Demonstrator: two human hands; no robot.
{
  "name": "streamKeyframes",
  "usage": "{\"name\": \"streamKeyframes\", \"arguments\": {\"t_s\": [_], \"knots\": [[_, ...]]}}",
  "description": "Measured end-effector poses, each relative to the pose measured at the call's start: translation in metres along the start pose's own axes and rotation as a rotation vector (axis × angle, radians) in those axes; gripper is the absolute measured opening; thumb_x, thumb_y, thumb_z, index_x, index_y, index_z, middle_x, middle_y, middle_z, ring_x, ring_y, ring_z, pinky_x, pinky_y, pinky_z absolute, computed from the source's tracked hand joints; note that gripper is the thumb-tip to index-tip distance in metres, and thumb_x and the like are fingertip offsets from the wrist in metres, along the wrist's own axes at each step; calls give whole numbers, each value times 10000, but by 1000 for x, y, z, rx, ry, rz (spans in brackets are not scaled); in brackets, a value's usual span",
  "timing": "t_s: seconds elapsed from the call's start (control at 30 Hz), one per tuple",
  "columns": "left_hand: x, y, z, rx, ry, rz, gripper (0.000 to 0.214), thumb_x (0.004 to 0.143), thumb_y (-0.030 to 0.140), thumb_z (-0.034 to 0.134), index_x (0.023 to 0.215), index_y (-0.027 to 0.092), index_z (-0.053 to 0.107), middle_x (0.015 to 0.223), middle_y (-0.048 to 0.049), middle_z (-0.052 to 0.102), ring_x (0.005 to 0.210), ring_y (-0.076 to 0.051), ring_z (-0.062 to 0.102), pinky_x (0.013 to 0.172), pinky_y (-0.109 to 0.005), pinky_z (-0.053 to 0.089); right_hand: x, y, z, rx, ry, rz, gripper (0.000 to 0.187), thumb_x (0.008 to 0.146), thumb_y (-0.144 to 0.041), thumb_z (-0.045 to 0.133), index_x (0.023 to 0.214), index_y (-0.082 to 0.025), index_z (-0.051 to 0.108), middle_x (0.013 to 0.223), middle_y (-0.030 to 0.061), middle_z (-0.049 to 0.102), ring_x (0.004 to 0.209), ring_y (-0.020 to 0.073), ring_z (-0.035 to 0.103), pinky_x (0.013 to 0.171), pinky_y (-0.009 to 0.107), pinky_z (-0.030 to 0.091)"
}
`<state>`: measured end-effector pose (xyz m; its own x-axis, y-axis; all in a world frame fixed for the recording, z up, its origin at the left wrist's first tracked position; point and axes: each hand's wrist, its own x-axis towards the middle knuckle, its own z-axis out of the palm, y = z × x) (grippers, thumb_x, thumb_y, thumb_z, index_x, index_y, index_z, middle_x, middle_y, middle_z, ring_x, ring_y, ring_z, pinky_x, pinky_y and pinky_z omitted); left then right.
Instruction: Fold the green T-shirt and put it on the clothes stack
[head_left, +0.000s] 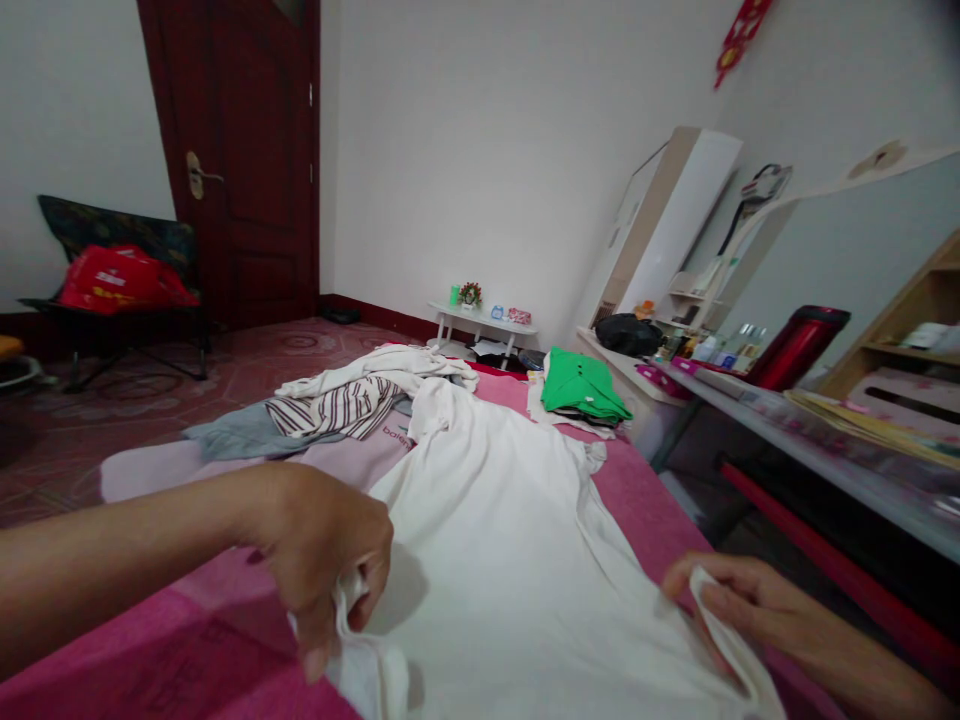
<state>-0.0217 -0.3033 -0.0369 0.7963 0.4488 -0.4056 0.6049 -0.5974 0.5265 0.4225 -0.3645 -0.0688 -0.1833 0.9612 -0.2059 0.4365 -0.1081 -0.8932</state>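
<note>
A white shirt [510, 530] lies spread on the pink bed cover [187, 655], its near edge toward me. My left hand [330, 550] is closed on the shirt's lower left edge, pinching a fold of the cloth. At the lower right edge, my right hand [750, 600] grips the fabric between thumb and fingers, and the edge stands up a little there. The shirt's far end is bunched, close to the loose clothes. Part of the near hem runs out of view at the bottom.
Loose clothes, among them a striped garment [337, 405] and a grey one [247, 432], lie at the far left of the bed. A folded green garment [581, 385] tops a stack at the far right. A cluttered dressing table [817, 450] borders the right side.
</note>
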Motion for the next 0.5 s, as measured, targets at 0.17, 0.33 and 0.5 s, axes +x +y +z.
{"name": "streamKeyframes", "arguments": {"t_s": [0.17,0.33,0.5], "knots": [[54,8,-14,-50,-149,60,387,666,317,764,1031,203,701,760,-19,719,650,-156,635,589,-219,476,77,13,1,-72,35,-31,389,779,-521,620,874,-144,621,671,29,629,524,119,582,448,192,397],[154,-17,-27,298,425,40,320,814,283,607,1114,184,659,1072,-103,674,943,-230,634,795,-296,487,179,32,-3,110,628,112,357,696,-210,651,1030,-186,528,714,7,610,506,155,622,398,221,469],[226,-59,-5,352,721,-54,367,860,333,533,1197,193,574,1221,-121,567,1113,-254,555,948,-368,440,243,55,-13,136,835,146,546,668,-212,642,1173,-156,443,726,46,640,425,159,583,358,263,481]]}}
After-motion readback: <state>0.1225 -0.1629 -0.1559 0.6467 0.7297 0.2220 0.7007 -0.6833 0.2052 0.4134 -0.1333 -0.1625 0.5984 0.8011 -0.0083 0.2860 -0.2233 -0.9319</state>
